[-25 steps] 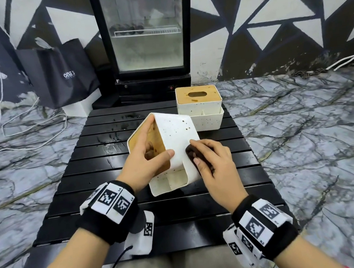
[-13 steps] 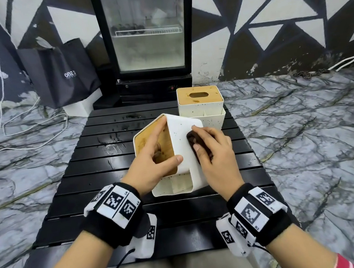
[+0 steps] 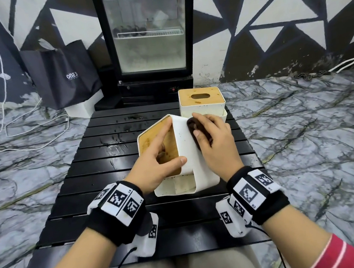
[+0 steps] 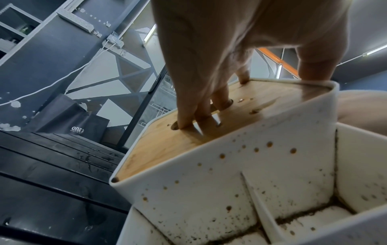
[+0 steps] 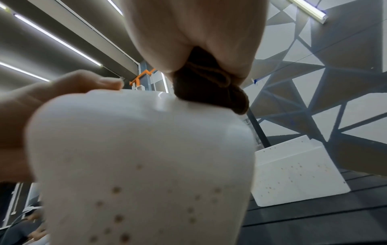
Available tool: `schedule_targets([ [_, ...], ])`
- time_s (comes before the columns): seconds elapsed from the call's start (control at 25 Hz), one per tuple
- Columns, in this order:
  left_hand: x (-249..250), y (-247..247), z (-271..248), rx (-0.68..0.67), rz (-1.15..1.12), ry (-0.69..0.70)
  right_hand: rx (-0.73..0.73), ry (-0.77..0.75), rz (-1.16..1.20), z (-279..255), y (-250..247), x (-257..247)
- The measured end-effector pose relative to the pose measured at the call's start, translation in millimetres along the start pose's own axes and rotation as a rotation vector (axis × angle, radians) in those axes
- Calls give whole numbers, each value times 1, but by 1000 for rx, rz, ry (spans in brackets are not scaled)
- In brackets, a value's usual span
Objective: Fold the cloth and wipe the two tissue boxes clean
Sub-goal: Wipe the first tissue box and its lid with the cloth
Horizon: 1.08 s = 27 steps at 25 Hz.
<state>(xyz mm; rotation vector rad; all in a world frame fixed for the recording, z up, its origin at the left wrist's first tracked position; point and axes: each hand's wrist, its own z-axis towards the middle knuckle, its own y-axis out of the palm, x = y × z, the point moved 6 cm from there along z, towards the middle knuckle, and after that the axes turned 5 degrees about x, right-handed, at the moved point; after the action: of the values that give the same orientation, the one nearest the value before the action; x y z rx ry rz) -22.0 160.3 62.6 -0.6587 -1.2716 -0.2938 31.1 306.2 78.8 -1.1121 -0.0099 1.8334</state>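
L hand (image 3: 153, 168) grips tilted box (image 3: 185, 146) | R hand (image 3: 216, 144) holds cloth (image 3: 197, 131) | bag (image 3: 61, 74) "ONE"

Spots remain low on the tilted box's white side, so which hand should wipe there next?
Right hand: it already presses the cloth on that tilted box, while the left hand steadies it.

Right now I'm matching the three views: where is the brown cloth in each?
Head: cloth above centre, under the right hand, on the tilted box.
Left wrist: not in view.
Right wrist: cloth upper centre, pressed on the box.
Shared landmark: the tilted box.
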Motion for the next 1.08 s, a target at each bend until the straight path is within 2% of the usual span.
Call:
schedule_targets([
  [0.2, -4, -1, 0, -11, -12, -1, 31, 53, -21, -14, -3, 7],
  [0.32, -3, -2, 2, -22, -33, -6, 32, -29, 28, -29, 3, -13],
  [0.44, 1, 1, 2, -42, -7, 23, 30, -111, 73, -16, 7, -30],
  [0.56, 0, 0, 3, -37, 14, 17, 15, -79, 70, -1, 7, -25],
  [0.68, -5, -2, 5, -33, 20, -5, 23, -42, 82, -10, 6, -20],
  [0.84, -1, 4, 5, -49, 21, 31, 25, -108, 85, -12, 7, -30],
  [0.96, -1, 2, 6, -31, 36, 20, 18, -67, 66, 3, 5, -26],
  [1.08, -3, 2, 6, -43, 29, 14, 33, -62, 94, -7, 4, -25],
])
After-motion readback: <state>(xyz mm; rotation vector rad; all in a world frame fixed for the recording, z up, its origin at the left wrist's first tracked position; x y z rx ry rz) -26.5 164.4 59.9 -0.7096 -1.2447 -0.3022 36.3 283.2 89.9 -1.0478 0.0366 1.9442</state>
